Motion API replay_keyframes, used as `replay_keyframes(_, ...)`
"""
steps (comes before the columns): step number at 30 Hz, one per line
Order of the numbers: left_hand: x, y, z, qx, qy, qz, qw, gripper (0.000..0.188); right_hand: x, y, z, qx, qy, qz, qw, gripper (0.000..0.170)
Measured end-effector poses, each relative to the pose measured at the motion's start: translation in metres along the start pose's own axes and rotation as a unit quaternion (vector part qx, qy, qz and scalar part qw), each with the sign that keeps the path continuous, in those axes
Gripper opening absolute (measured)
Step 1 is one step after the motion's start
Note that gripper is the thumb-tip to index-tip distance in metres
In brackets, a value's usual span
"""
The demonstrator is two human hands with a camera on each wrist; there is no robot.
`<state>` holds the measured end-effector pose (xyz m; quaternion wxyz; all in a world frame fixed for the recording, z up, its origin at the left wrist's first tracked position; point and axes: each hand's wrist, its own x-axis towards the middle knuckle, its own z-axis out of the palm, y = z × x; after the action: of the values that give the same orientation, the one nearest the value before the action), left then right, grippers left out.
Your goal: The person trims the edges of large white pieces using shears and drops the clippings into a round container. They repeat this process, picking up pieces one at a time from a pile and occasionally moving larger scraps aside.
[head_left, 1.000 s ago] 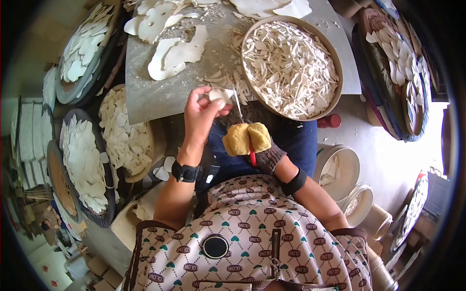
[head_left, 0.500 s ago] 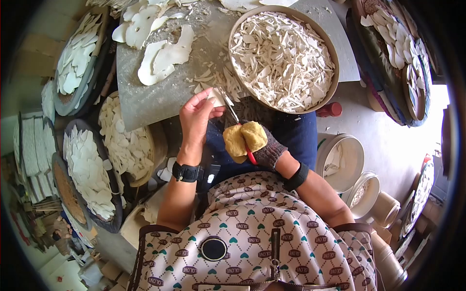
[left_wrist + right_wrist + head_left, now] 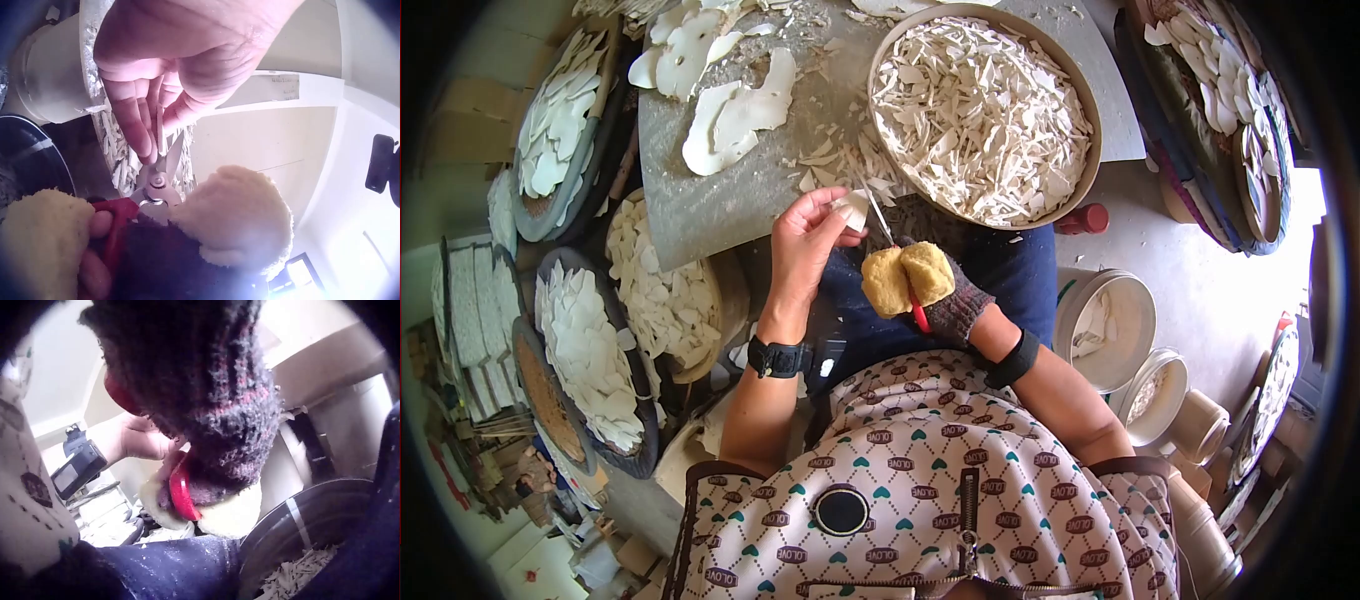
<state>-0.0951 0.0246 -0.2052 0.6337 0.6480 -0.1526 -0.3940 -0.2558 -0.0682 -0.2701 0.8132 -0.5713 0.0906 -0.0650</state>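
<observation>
My bare left hand point(image 3: 798, 245) pinches a small flat white piece point(image 3: 855, 208) between thumb and fingers over the table's near edge. Beside it are the blades of red-handled shears point(image 3: 157, 180), which in the left wrist view sit right at the piece's edge, slightly apart. My right hand point(image 3: 957, 308), in a dark knitted glove with bare fingertips, grips the shears by the red handle point(image 3: 182, 494). Yellow foam padding point(image 3: 926, 274) covers much of that hand from above.
A round tray point(image 3: 1090, 150) heaped with white slivers stands on the metal table point(image 3: 685, 225), near larger white sheets point(image 3: 735, 120). Baskets of flat white pieces point(image 3: 665, 290) stand at the left. White buckets point(image 3: 1135, 320) and a red-capped object point(image 3: 1084, 219) are at the right.
The white piece has turned in my left fingers and its visible outline is smaller. Both hands stay close together at the shears. The head view has shifted slightly.
</observation>
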Motion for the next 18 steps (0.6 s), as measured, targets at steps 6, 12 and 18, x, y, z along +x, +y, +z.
replay_keyframes(6,0.005,-0.015,0.009,-0.074,0.130,0.078,0.986,0.020,-0.002,-0.005,0.003,-0.089,0.003,0.046,0.995,0.029)
replay_keyframes(12,0.007,-0.010,0.003,-0.076,0.101,0.051,0.991,0.020,-0.004,-0.012,0.005,-0.108,-0.012,0.037,0.993,0.031)
replay_keyframes(18,0.003,-0.004,0.006,-0.065,0.048,0.022,0.997,0.021,0.008,-0.025,0.001,-0.143,-0.051,0.004,0.988,0.026)
